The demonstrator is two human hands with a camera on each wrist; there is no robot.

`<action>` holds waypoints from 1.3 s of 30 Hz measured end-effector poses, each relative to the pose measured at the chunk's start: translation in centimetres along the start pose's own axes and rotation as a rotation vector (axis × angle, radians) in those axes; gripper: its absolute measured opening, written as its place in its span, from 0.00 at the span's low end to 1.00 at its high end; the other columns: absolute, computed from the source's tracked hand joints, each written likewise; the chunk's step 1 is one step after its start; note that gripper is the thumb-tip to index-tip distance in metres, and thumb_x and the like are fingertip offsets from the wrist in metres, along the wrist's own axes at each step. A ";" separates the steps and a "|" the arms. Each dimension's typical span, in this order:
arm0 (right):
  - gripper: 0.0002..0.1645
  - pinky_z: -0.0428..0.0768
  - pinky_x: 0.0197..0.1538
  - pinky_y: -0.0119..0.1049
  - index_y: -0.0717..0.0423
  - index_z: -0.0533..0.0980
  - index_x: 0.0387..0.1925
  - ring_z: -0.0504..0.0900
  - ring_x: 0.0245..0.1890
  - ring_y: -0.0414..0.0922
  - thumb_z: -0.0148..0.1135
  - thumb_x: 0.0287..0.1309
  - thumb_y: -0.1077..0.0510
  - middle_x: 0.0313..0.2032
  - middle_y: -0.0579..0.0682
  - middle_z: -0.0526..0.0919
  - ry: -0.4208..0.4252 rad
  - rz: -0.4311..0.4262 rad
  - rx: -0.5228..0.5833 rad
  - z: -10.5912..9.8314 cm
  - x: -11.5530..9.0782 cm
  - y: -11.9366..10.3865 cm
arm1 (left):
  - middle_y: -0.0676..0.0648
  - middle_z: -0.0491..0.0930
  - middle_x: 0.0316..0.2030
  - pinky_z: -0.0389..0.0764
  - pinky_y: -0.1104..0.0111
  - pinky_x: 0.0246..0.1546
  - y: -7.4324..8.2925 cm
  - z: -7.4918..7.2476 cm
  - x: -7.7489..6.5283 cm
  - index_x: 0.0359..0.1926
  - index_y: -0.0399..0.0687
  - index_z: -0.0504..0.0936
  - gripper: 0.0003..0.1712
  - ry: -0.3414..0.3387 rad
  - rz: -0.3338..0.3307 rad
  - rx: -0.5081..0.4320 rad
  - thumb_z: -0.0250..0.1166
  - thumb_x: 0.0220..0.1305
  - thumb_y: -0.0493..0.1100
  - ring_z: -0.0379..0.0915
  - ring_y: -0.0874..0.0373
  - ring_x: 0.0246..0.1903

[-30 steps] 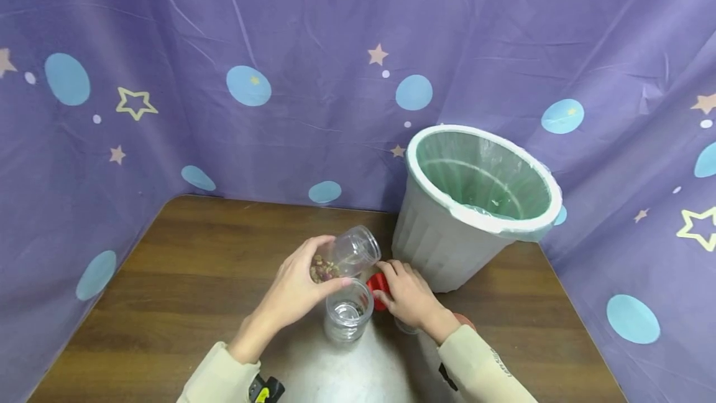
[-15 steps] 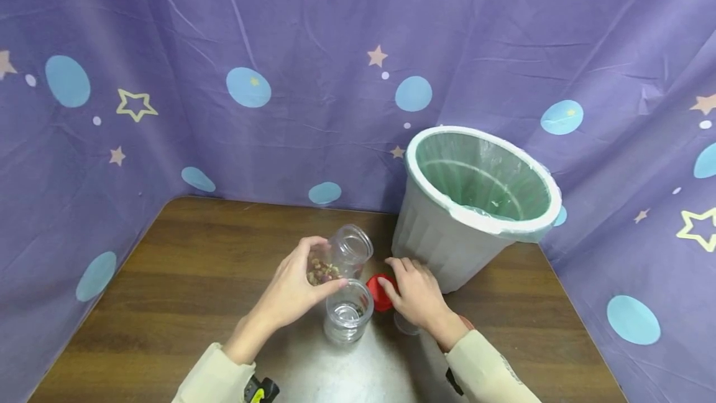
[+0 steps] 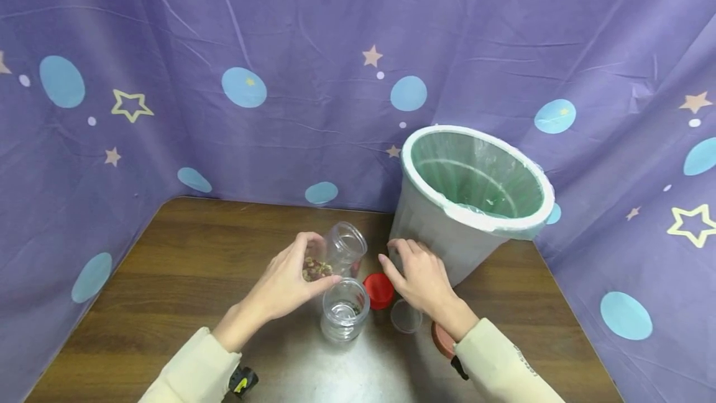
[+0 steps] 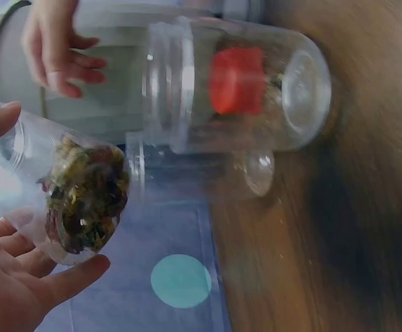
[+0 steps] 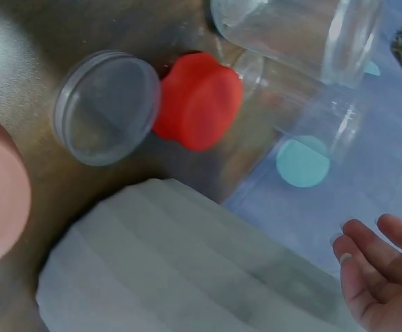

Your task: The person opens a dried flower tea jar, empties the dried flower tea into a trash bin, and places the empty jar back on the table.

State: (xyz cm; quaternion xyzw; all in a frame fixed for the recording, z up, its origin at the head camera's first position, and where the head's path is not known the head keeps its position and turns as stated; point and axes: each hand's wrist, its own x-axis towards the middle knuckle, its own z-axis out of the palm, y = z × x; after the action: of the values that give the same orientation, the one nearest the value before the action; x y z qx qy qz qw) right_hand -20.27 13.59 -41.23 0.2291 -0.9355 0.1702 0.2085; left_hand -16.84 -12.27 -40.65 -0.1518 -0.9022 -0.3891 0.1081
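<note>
My left hand (image 3: 285, 285) grips a clear jar (image 4: 83, 187) tilted on its side, with dried flower-like bits (image 4: 86, 197) gathered toward its base. The tilted jar's mouth points up and right, above and behind an open clear jar (image 3: 345, 313) standing on the table. A narrower clear jar (image 4: 201, 173) stands behind that one in the left wrist view. My right hand (image 3: 422, 275) hovers beside the bin, fingers loosely bent and holding nothing. Below it lie a red scalloped lid (image 3: 378, 291), a clear lid (image 3: 406, 316) and a pink lid (image 3: 443, 341).
A tall grey bin (image 3: 431, 235) with a green liner stands at the back right of the wooden table (image 3: 184, 285). A purple patterned curtain (image 3: 291, 129) hangs behind and around the table.
My left hand has drawn the tilted jar slightly left and its mouth has turned more upward. My right hand has moved off the red lid toward the bin, uncovering the clear and pink lids.
</note>
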 end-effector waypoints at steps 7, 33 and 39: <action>0.17 0.82 0.40 0.46 0.52 0.79 0.43 0.84 0.38 0.48 0.60 0.64 0.44 0.36 0.47 0.86 0.016 0.002 0.012 -1.9 0.9 -0.6 | 0.48 0.80 0.52 0.81 0.56 0.45 -0.6 -0.9 -0.2 0.58 0.51 0.68 0.39 -0.012 -0.023 0.064 0.75 0.50 0.60 0.80 0.54 0.46; 0.10 0.73 0.27 0.39 0.54 0.81 0.35 0.77 0.22 0.41 0.58 0.64 0.53 0.24 0.48 0.83 0.304 -0.176 0.055 -11.4 6.0 -1.4 | 0.47 0.82 0.46 0.79 0.53 0.46 1.0 -4.5 2.7 0.59 0.49 0.69 0.39 0.019 -0.018 0.078 0.73 0.53 0.61 0.80 0.51 0.45; 0.11 0.74 0.27 0.42 0.56 0.82 0.35 0.79 0.23 0.45 0.58 0.64 0.53 0.25 0.50 0.85 0.318 -0.125 0.027 -12.0 7.0 0.1 | 0.48 0.82 0.46 0.78 0.54 0.48 1.7 -5.1 3.5 0.58 0.51 0.68 0.37 0.031 -0.008 0.061 0.73 0.53 0.60 0.80 0.52 0.46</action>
State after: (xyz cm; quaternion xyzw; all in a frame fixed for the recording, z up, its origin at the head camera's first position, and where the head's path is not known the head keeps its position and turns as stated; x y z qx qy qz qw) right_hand -22.18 16.14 -27.71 0.2597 -0.8722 0.2036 0.3610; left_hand -19.10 -14.24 -35.03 -0.1388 -0.9124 -0.3641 0.1249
